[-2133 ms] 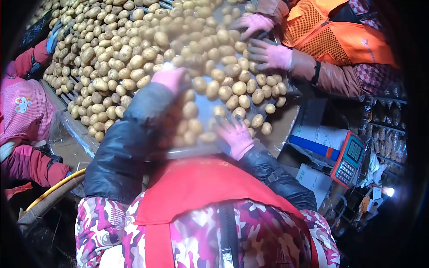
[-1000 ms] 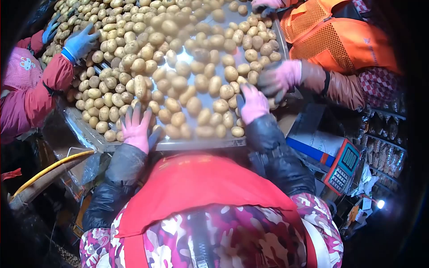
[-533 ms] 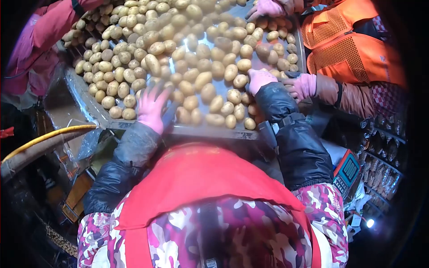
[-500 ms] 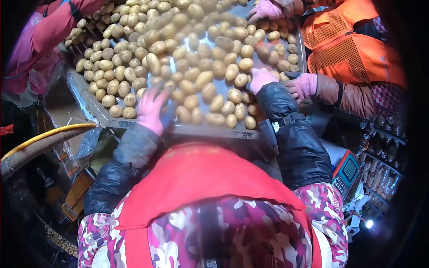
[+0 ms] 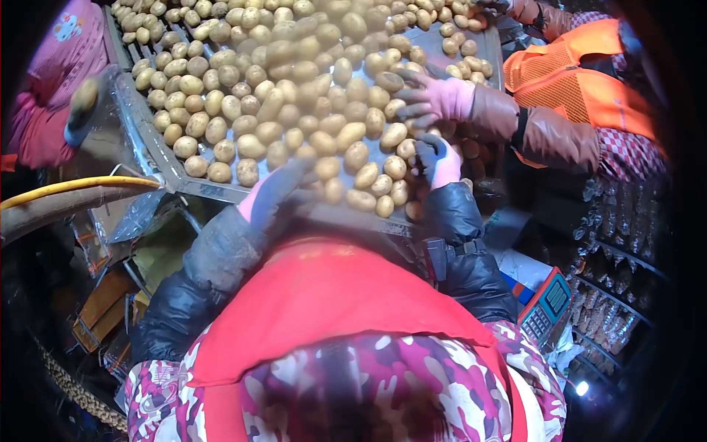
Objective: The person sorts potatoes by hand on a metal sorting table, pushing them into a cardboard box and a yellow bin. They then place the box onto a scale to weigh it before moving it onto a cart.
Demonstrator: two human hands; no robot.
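Many potatoes (image 5: 356,156) lie spread over a metal table (image 5: 168,163) in front of me. My left hand (image 5: 276,193), in a pink and dark glove, is smeared by motion at the table's near edge, beside the potatoes; its fingers are too blurred to read. At the near right part of the table, my right hand (image 5: 440,160) has its gloved fingers bent beside the potatoes, and whether anything is in them does not show. Just above it, a co-worker's gloved hand (image 5: 434,97) reaches over the potatoes with fingers spread.
A co-worker in an orange vest (image 5: 582,92) stands at the right. At the left, another person's gloved hand (image 5: 90,103) holds a potato. A yellow hose (image 5: 81,186) runs at the left. A teal and red device (image 5: 546,306) sits at the lower right.
My left hand has moved right and turned, now blurred. My right hand has drawn back toward me. The right co-worker's hand has moved up and left; the left person's hand has come into view.
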